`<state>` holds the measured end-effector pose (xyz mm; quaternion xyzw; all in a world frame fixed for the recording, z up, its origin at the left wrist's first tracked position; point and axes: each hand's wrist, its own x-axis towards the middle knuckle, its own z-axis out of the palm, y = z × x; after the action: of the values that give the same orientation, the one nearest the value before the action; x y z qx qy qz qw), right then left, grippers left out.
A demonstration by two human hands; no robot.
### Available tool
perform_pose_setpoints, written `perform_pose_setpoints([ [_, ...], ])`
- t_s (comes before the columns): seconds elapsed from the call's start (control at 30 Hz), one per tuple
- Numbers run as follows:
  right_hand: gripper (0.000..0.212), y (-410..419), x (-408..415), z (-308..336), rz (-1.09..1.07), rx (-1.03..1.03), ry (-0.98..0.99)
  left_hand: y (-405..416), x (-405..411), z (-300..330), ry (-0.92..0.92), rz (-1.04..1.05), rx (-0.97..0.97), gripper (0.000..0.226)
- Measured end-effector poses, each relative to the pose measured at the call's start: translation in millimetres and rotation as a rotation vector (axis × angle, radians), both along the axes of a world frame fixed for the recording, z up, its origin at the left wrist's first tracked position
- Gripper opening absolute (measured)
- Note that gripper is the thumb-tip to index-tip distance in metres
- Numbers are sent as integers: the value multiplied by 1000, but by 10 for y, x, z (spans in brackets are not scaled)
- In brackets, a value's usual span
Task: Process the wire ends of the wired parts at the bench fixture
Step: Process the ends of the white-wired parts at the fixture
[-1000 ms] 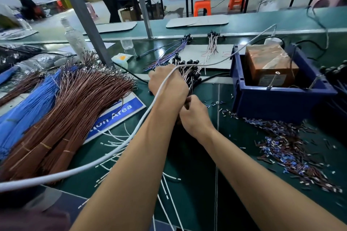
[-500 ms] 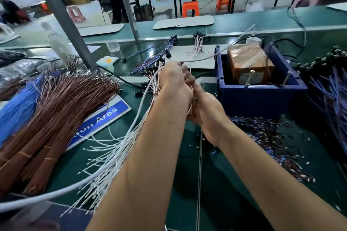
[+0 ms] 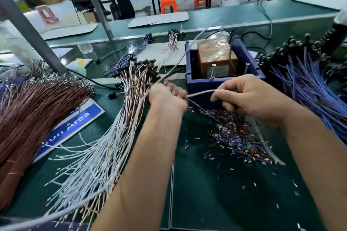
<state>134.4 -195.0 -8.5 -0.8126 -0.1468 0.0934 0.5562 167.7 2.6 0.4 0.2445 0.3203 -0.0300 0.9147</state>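
Two bare forearms come in from the lower edge and end in the left hand and the right hand. No sleeve, glove, watch or ring shows on either; both arms are uncovered right up to the frame edge. The fingers are bare too, with short, plain nails where the knuckles and tips can be made out.

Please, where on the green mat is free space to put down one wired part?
The bare green mat lies near you between the forearms, below the pile of cut insulation bits. Crowded: the fan of white wires and brown wire bundle on the left, blue wires on the right, blue bin ahead.
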Motion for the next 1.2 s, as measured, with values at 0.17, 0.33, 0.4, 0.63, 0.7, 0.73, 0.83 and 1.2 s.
perform_pose_setpoints([
  [0.17,20,-267,33,-99,58,-126,-127,-303,-291,-405,14,-179,46,44],
  [0.33,8,-219,111,-286,5,-343,-214,-585,-628,-633,-116,-80,529,45],
  [0.4,5,-153,113,-343,-28,-396,-287,-678,-721,-643,-309,-18,734,49],
  [0.63,33,67,-24,-534,-70,-183,-404,-582,-436,-271,-747,259,574,54],
  [0.7,33,105,-34,-560,-33,-95,-340,-531,-320,-272,-768,274,551,53],
  [0.73,28,112,-35,-570,-18,-77,-329,-508,-274,-291,-769,268,548,52],
  [0.83,10,82,-19,-603,15,-27,-279,-435,-210,-356,-814,221,552,50],
  [1.2,13,-189,17,-433,-2,-100,-320,-237,-412,-570,-1324,-126,1856,24],
])
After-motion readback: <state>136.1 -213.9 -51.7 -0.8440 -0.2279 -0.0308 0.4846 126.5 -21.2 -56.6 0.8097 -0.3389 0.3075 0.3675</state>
